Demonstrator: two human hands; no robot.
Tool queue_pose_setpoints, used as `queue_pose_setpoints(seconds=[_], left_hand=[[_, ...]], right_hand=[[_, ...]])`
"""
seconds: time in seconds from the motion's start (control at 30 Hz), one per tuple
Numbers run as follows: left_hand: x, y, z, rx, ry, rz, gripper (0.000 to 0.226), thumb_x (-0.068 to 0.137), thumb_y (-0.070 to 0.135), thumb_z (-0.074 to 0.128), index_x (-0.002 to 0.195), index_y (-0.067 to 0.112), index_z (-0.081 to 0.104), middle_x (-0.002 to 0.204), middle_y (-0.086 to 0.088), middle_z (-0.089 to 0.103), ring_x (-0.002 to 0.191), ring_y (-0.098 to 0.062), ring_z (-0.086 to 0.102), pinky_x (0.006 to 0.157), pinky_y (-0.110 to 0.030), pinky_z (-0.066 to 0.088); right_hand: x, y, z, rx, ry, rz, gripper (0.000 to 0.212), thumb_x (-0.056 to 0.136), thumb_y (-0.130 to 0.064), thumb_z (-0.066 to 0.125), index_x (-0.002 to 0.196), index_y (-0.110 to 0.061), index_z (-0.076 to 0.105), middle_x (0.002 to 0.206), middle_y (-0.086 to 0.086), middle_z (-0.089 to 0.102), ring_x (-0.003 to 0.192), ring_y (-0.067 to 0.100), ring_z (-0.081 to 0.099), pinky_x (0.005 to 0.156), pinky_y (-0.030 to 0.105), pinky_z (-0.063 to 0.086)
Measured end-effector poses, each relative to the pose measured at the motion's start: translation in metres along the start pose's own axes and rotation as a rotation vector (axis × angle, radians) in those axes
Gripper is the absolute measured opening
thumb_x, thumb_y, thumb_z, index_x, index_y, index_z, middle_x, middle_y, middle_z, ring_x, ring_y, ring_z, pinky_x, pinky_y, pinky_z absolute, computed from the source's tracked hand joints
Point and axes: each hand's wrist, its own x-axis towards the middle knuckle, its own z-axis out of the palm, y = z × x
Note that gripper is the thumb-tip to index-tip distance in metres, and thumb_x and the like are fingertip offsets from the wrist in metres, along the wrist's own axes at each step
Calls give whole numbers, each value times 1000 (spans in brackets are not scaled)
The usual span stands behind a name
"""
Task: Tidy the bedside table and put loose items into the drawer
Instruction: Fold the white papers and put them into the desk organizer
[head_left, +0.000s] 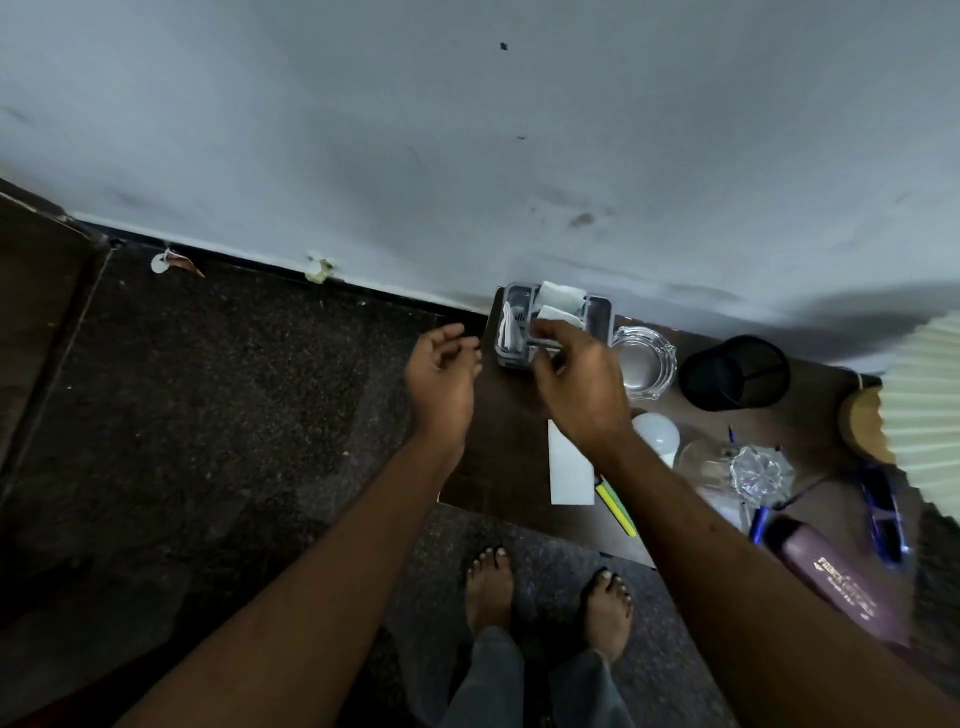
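Right hand (574, 379) over the far corner of the worktop (506, 441), grip narrowed, fingertips pinched on a folded white tissue (558, 314) at the near rim of the grey divided organiser tray (602, 312); a second white tissue (561, 295) just beyond the grip, standing out of the same tray. Left hand (441, 371) just left of the grip, off the worktop edge, fingers loosely curled, holding nothing

Nearer than the grip: white paper slip (569, 470) flat on the worktop, yellow-green highlighter (615, 501) just beside it. Right of the grip: clear glass ashtray (644, 361), then black mesh pen cup (735, 371). Below the wrist: white LED bulb (657, 434), cut-glass bowl (761, 470), blue pen (761, 522), maroon spectacle case (836, 582), blue-framed glasses (883, 512), pleated lampshade (924, 405) at the far right. No drawer in view

Handling, as a judgement: tissue very light, soft, limp, no risk from a firm pinch, best taken at a fold so as not to unfurl. Paper slip light and flat, hard to lift off the surface; better slid to the edge and pinched there. Bulb and both glass pieces fragile and smooth, wanting a full wrap of the fingers around the body, one at a time. Ashtray likely heavy, best gripped across the rim. Highlighter and pen stiff, easy mid-barrel. Case rigid, easily taken across its width
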Motion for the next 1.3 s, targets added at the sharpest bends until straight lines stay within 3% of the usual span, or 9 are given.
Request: queue_pose_setpoints(seconds=[0.2, 0.33, 0.5, 0.77, 0.93, 1.1, 1.17, 1.23, 1.3], left_hand=[[-21, -53, -22, 175, -31, -124, 20, 93, -2, 60, 110, 8, 65, 102, -13, 68, 93, -23, 64, 75, -30, 55], [-28, -85, -30, 258, -68, -217, 20, 93, -3, 60, 109, 7, 67, 106, -18, 69, 93, -23, 64, 76, -32, 54], [-27, -97, -34, 295, -75, -240, 22, 93, -5, 59, 114, -1, 66, 105, -18, 67, 90, -23, 62, 74, -29, 52], [-13, -95, -48, 379, -64, -239, 23, 95, 0, 58, 115, -2, 68, 98, -15, 68, 78, -18, 60, 76, -33, 51], [-4, -93, -64, 451, 10, -207, 26, 90, 2, 62, 116, 5, 67, 110, -16, 71, 102, -31, 67, 87, -37, 54], [9, -93, -72, 440, -57, -318, 31, 91, 9, 66, 122, 5, 67, 119, -16, 70, 109, -30, 67, 99, -46, 54], [15, -94, -74, 427, -98, -351, 28, 92, 12, 66, 119, 6, 70, 117, -16, 72, 104, -30, 69, 89, -43, 58], [21, -94, -76, 443, -124, -343, 23, 92, 15, 66, 114, 8, 73, 112, -15, 74, 91, -25, 71, 68, -31, 58], [25, -93, -77, 406, -133, -352, 15, 93, 13, 66, 105, 9, 74, 109, -17, 74, 85, -24, 71, 65, -30, 57]], right_hand=[[-68, 33, 15, -227, -127, 129, 31, 95, -21, 58, 125, -21, 68, 108, 9, 75, 95, 30, 71, 83, 38, 57], [-97, 58, 29, -276, -268, 180, 40, 97, -10, 55, 137, -6, 59, 130, 17, 66, 119, 33, 62, 102, 38, 45], [-109, 69, 43, -352, -374, 173, 61, 101, -12, 48, 158, -2, 28, 157, 19, 40, 142, 32, 41, 120, 34, 31], [-104, 58, 61, -352, -487, 126, 69, 101, -12, 52, 161, -4, 18, 165, 16, 27, 149, 29, 31, 123, 36, 30], [-93, 46, 81, -334, -571, 39, 78, 96, -11, 61, 161, -7, 18, 165, 15, 27, 149, 29, 30, 122, 39, 33], [-80, 28, 98, -231, -620, 26, 81, 91, -10, 67, 159, -6, 23, 158, 19, 36, 144, 33, 37, 119, 37, 31], [-76, 22, 103, -227, -643, 32, 84, 92, -12, 68, 161, -9, 20, 155, 19, 39, 141, 33, 41, 116, 38, 34], [-72, 18, 107, -237, -657, 25, 85, 92, -9, 67, 161, -9, 18, 154, 20, 41, 139, 33, 44, 114, 38, 36], [-68, 15, 108, -213, -654, 29, 82, 92, -6, 64, 161, -9, 20, 153, 20, 43, 137, 33, 46, 113, 38, 37]])
